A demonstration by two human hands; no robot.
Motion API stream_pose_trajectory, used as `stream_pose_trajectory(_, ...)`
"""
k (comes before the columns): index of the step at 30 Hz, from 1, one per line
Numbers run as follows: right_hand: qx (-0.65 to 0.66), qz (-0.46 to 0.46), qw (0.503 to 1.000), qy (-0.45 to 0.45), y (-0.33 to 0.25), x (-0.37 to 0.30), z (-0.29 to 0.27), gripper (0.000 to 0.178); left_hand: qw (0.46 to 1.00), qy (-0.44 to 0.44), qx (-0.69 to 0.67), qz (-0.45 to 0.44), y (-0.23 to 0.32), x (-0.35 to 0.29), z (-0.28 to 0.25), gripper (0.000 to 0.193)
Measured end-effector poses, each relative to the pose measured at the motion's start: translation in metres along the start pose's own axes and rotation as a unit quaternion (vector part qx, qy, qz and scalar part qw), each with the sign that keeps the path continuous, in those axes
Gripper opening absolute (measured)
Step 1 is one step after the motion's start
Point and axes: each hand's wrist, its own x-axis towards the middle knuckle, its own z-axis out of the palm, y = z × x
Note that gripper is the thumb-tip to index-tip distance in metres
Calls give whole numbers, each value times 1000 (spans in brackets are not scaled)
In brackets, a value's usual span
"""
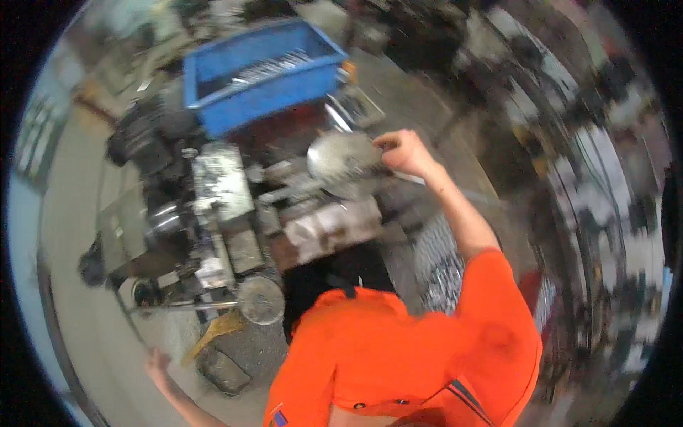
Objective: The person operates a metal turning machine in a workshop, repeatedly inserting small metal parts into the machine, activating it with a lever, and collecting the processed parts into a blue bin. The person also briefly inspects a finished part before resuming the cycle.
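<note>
My right hand (404, 151) is at the right edge of a round metal disc (340, 158) on a machine, its fingers curled closed. What lies inside them is hidden. A thin pale rod (411, 178) shows just below that hand. Down at the lower left, my left hand (158, 361) is small and smeared by motion, so its fingers cannot be read. It hangs below a metal lever (188, 307) that runs to a round grey wheel (261, 300), apart from both. A yellow-handled brush (215, 334) lies nearby.
Behind the machine stands a blue bin (267, 99) holding shiny metal parts (274, 67). Metal blocks (222, 181) and a dark motor-like unit (149, 135) fill the left. Metal shavings or small parts (442, 281) lie by my right arm. Blurred clutter lines the right side.
</note>
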Motion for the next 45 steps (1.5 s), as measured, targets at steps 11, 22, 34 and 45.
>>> stream_pose_trajectory(11, -269, 344, 886, -157, 237, -263, 13, 23, 990, -78, -92, -70, -21, 35, -22, 47)
stream_pose_trajectory(22, -360, 299, 819, -333, 189, -215, 27, 31, 992, -74, -46, -94, -16, 22, -40, 36)
stream_pose_trajectory(34, 318, 108, 942, 17, 62, -143, -25, 27, 999, 47, 17, -7, 27, -30, 21, 38)
stream_pose_trajectory(45, 201, -316, 918, -128, -163, 28, 111, 30, 916, 87, 380, 91, 44, -64, 25, 38)
